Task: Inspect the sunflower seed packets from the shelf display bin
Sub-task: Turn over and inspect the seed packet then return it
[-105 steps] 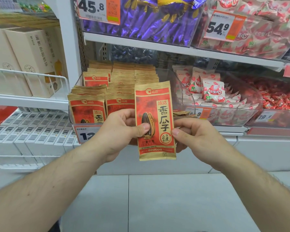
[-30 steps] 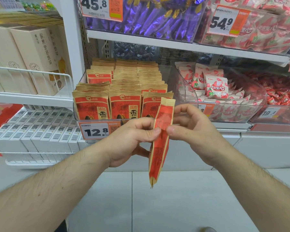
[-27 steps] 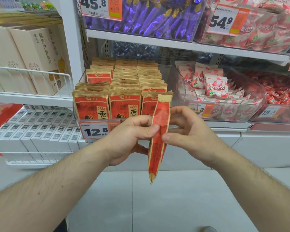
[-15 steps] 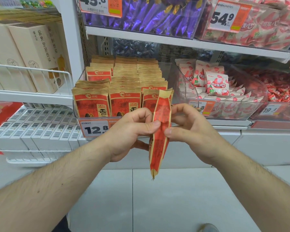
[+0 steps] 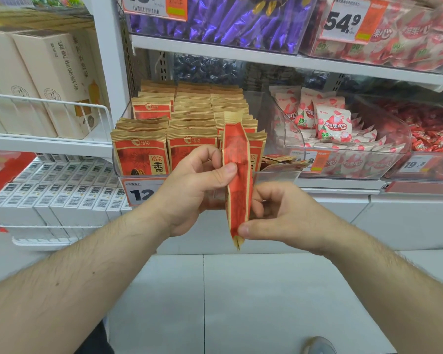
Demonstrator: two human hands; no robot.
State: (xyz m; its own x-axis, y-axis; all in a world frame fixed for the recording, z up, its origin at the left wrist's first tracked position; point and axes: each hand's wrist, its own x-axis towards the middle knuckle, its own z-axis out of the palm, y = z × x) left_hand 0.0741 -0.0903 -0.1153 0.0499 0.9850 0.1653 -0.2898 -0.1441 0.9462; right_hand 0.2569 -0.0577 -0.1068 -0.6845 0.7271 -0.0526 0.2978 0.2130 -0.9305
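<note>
A red and tan sunflower seed packet (image 5: 237,149) stands upright and edge-on in front of the shelf, so its print is hidden. My left hand (image 5: 192,187) pinches its left side at mid-height with the thumb on top. My right hand (image 5: 284,215) pinches its lower end between thumb and fingers. Behind it, the clear display bin (image 5: 274,175) holds several rows of the same packets (image 5: 143,154) standing upright, with a few lying flat at its right front.
A price tag (image 5: 141,191) hangs on the bin's front. To the right stand clear bins of pink-white snack packets (image 5: 333,126) and red candies (image 5: 435,134). Purple candy (image 5: 215,21) fills the shelf above. Beige boxes (image 5: 49,80) sit at left. Grey floor tiles (image 5: 215,302) lie below.
The packet has been turned from face-on to edge-on. In the last half second my right hand slid from its middle down to its lower end, and the view moved closer.
</note>
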